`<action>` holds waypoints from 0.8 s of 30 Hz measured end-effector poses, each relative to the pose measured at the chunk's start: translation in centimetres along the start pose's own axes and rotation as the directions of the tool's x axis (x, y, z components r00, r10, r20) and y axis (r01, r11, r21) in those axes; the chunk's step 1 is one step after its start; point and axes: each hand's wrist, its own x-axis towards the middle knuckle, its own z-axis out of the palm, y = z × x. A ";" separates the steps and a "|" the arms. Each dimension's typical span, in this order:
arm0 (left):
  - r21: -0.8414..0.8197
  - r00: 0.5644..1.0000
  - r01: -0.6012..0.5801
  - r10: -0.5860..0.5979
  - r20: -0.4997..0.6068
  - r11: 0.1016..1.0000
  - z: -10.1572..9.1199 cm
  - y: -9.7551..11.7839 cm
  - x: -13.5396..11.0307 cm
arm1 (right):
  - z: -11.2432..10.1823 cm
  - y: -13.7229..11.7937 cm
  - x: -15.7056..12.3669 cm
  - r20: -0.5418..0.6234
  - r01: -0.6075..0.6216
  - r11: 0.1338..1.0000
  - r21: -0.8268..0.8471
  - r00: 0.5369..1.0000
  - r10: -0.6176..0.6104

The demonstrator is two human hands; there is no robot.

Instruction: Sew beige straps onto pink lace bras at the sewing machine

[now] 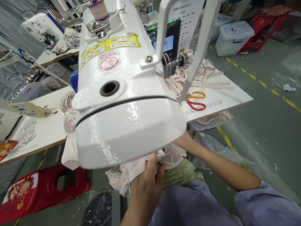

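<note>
A beige lace bra lies in front of me, partly beneath the white head of a sewing machine. My left hand has its thumb and fingers closed on the bra's smooth band, just below the machine's front edge. More lace fabric bunches to the left of that hand. My right hand reaches in beside the bra from the right; the machine head hides its fingers. Needle and presser foot are also out of sight. Green cloth covers my lap.
Scissors with yellow and red handles lie on the white table, near a pile of beige straps. A control screen stands behind the machine. More beige bras hang at the left. A red stool is at lower left.
</note>
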 end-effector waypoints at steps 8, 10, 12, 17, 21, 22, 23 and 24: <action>-0.018 1.000 -0.017 0.017 -0.009 1.000 0.5 0.2 0.3 | 0.0 0.1 -0.5 -0.014 0.042 0.999 0.012 0.999 -0.042; -0.009 0.999 -0.043 0.043 -0.020 0.999 0.5 0.3 0.5 | -0.1 -0.3 -0.7 0.002 0.040 0.999 0.032 0.999 -0.040; -0.012 0.998 -0.057 0.057 -0.022 0.998 0.5 0.3 0.7 | 0.0 -0.5 -0.9 0.013 0.035 0.998 0.060 0.999 -0.035; 0.020 0.993 -0.050 0.052 -0.108 0.999 1.1 0.4 0.2 | 0.5 -0.5 -1.6 0.010 -0.005 0.992 0.122 1.000 0.004; 0.064 0.976 0.008 0.006 -0.216 0.998 1.9 0.1 -0.5 | 1.0 0.1 -2.1 0.012 -0.105 0.966 0.235 0.994 0.105; 0.061 0.976 0.010 0.004 -0.217 0.998 2.0 -0.1 -0.5 | 1.1 0.2 -2.2 0.012 -0.126 0.957 0.261 0.992 0.127; 0.058 0.977 0.005 0.007 -0.211 0.998 2.1 -0.2 -0.4 | 1.3 0.2 -2.2 0.006 -0.140 0.949 0.281 0.990 0.144; 0.056 0.978 -0.001 0.013 -0.208 0.998 2.0 -0.1 -0.3 | 1.4 0.1 -2.2 -0.005 -0.146 0.944 0.297 0.988 0.154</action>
